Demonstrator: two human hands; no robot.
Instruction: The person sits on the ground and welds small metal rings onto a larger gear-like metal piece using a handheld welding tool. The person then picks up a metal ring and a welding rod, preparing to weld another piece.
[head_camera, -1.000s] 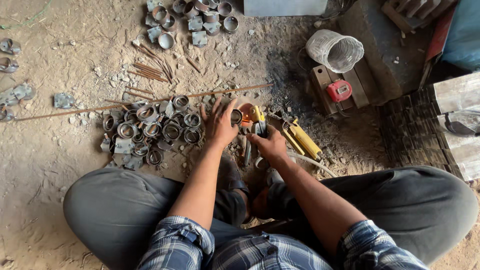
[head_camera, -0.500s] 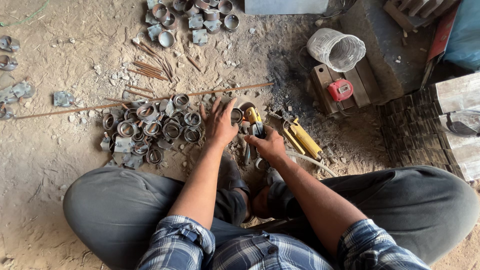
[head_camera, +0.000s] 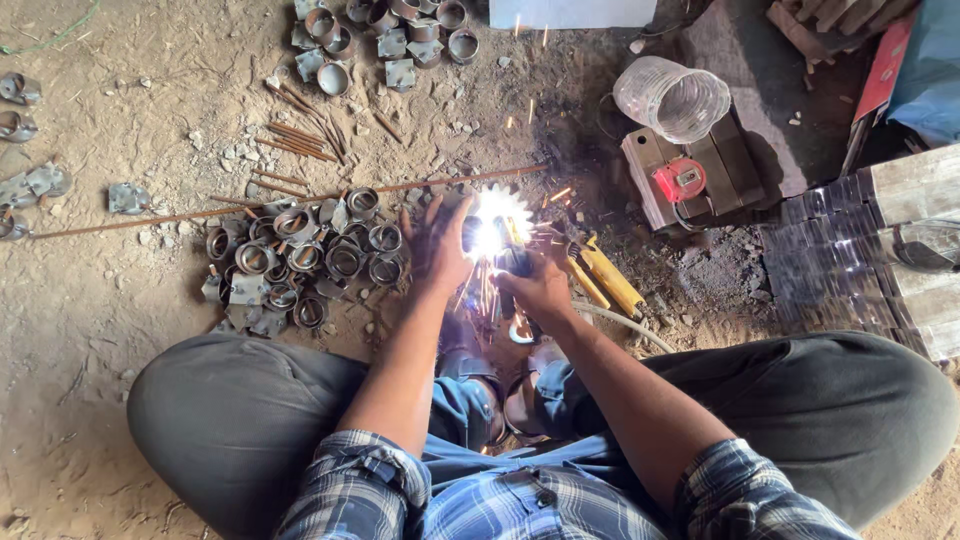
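**Arc burning between bare hands**

You are sitting on the dirt floor (head_camera: 110, 300) and striking a welding arc (head_camera: 492, 232), which is glaring over the workpiece beneath it. Your left hand (head_camera: 437, 245) is shielding just left of the arc, fingers spread and released. Your right hand (head_camera: 537, 285), just below-right of the arc, is clenched on what looks like the electrode holder; glare is hiding the grip. Sparks are flying up from the arc. Bare skin so near risks burns; a slip toward the ring pile (head_camera: 295, 260), left of the arc, could spoil the weld.
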